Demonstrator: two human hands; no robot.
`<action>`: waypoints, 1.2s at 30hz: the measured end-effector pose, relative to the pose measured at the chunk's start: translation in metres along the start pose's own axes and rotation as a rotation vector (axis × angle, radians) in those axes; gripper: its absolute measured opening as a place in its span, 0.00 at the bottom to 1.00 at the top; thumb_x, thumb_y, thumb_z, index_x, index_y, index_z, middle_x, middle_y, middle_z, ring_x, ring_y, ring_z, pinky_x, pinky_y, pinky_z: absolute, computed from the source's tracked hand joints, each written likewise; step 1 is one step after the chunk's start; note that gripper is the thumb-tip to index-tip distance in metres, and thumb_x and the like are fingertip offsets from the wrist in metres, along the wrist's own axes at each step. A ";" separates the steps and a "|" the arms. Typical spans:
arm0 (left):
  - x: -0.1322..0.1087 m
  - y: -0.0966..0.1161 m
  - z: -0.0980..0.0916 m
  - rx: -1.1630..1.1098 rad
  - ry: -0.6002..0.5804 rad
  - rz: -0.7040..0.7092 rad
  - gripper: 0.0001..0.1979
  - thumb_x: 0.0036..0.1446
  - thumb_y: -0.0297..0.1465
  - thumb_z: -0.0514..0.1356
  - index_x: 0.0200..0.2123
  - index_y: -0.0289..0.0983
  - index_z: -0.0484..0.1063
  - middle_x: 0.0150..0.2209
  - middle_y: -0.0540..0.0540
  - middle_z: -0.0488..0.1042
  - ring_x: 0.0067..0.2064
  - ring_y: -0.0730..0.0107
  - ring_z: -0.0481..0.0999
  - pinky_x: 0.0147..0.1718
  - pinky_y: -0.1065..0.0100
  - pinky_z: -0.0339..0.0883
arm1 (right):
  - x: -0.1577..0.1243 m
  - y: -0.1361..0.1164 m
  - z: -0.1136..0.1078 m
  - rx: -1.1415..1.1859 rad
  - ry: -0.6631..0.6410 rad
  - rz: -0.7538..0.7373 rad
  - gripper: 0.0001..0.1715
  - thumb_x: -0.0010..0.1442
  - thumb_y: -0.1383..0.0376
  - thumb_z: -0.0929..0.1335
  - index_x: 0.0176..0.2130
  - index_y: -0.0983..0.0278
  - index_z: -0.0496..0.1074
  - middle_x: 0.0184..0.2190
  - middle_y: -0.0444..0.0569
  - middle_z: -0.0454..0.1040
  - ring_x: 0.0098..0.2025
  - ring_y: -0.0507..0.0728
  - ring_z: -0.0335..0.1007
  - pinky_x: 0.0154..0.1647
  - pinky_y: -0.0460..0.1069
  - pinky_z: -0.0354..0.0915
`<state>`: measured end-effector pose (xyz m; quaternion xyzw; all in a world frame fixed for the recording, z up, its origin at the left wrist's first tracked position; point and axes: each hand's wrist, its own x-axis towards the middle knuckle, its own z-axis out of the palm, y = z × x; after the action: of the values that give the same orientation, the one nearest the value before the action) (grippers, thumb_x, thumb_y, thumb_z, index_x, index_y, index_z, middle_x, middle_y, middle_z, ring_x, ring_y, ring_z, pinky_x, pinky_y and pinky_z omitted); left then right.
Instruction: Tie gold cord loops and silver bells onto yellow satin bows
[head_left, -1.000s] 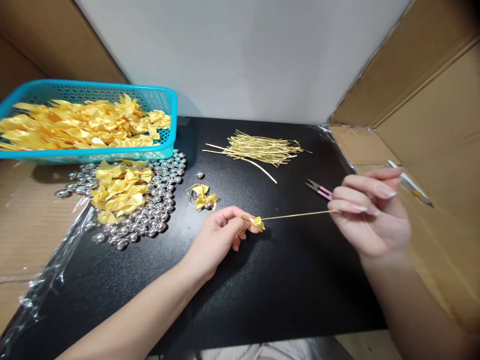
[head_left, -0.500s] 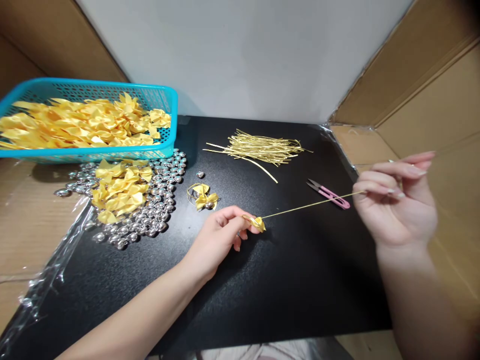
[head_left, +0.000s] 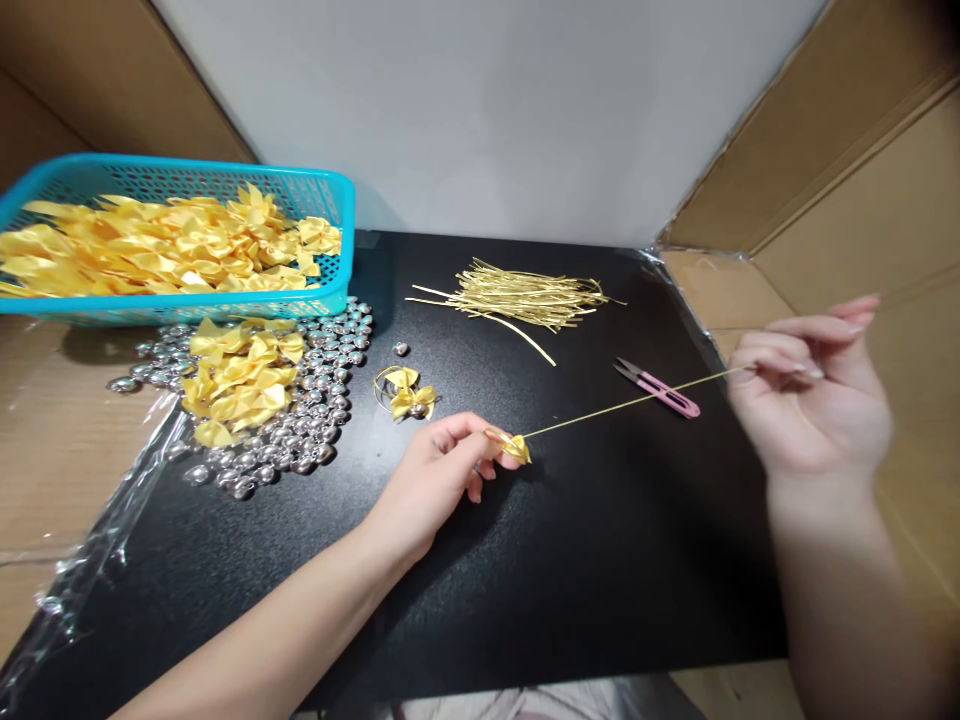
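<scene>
Between the thumb and fingers of my left hand [head_left: 450,460] is a small yellow ribbon bow [head_left: 518,449], pinched near the middle of the black table. A thin gold cord [head_left: 600,411] runs taut from the bow up to my right hand [head_left: 814,395], whose curled fingers are closed on it at the right. The cord passes over pink thread snips [head_left: 664,390] lying on the table. Left of the bow lie finished-looking yellow bows with a gold cord loop [head_left: 405,393], and a single silver bell-like bead [head_left: 400,349] sits just behind them.
A turquoise basket [head_left: 180,305] of yellow ribbon bows stands at the back left. In front of it, many silver beads [head_left: 300,445] surround a pile of yellow bows [head_left: 244,380]. Gold cord pieces [head_left: 529,295] lie at the back. Cardboard walls [head_left: 847,170] flank the table.
My right hand has moved a little to the right and slightly upward, drawing the gold cord out longer. My left hand and the bow have stayed in place.
</scene>
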<state>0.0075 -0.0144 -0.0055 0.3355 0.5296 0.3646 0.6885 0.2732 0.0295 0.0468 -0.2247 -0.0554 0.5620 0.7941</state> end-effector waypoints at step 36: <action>-0.004 0.000 -0.001 0.043 -0.102 -0.014 0.10 0.55 0.29 0.57 0.32 0.36 0.80 0.31 0.45 0.83 0.30 0.72 0.73 0.24 0.75 0.60 | -0.030 0.048 -0.012 -0.663 -0.401 -0.099 0.03 0.57 0.64 0.73 0.34 0.56 0.74 0.20 0.38 0.58 0.20 0.48 0.49 0.20 0.44 0.52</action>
<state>0.0056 -0.0181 -0.0040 0.3645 0.5041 0.3306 0.7098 0.2251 0.0112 0.0210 -0.3517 -0.3988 0.5075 0.6780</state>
